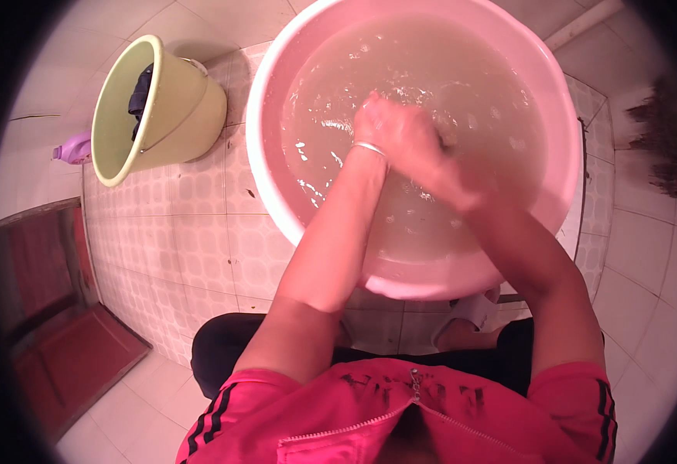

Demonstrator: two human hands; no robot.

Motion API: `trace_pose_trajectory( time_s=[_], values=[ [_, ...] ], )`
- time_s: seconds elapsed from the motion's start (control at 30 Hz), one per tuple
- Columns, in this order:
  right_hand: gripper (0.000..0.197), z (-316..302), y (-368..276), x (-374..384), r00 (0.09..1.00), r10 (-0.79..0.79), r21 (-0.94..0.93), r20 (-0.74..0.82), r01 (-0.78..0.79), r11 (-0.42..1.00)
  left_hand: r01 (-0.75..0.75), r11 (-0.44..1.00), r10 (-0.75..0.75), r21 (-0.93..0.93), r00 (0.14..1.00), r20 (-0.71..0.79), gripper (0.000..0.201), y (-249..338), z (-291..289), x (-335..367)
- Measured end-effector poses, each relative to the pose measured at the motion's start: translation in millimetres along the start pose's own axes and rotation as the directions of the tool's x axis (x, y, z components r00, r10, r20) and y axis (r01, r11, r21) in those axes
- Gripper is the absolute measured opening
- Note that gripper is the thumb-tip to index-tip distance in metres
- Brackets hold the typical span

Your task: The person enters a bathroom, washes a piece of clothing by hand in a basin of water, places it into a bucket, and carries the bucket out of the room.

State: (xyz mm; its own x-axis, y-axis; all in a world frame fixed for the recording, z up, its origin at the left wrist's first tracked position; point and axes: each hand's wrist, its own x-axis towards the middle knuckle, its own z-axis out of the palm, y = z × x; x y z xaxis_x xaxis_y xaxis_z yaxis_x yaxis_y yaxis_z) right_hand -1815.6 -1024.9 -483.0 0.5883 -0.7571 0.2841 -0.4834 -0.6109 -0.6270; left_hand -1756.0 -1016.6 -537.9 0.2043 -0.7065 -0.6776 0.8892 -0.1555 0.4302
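Observation:
Both my hands are together over the middle of a large pink basin (257, 139) filled with cloudy, greyish-brown water (338, 62). My left hand (371, 122), with a pale bracelet (371, 148) at its wrist, is closed, its fingers folded in against the other hand. My right hand (417, 139) comes in from the right and overlaps it, closed and somewhat blurred. Whatever lies between the two hands is hidden. Beside the right hand a small dark, yellowish patch shows at the water. Bubbles and bright glints spread around the hands.
At the far left a pale yellow-green bucket (188, 104) with a handle holds dark cloth (140, 93). A purple bottle (75, 148) is behind it. A reddish-brown wooden piece (75, 363) lies at lower left on the tiled floor (199, 224). A pipe (582, 25) runs at upper right.

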Motion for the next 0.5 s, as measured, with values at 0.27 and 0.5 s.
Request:
trace_pose_trajectory(
  time_s=[0.27,0.5],
  values=[
    [0.032,5,37,-17,0.970,0.241,0.033,0.020,-0.241,0.970,-0.033,0.999,0.035,-0.010,0.978,0.208,0.030,-17,-8,7],
    [0.033,-2,82,-25,0.966,0.234,0.033,-0.110,-0.231,0.972,0.165,0.986,-0.164,0.016,0.960,0.225,0.037,-23,5,-6]
  ],
)
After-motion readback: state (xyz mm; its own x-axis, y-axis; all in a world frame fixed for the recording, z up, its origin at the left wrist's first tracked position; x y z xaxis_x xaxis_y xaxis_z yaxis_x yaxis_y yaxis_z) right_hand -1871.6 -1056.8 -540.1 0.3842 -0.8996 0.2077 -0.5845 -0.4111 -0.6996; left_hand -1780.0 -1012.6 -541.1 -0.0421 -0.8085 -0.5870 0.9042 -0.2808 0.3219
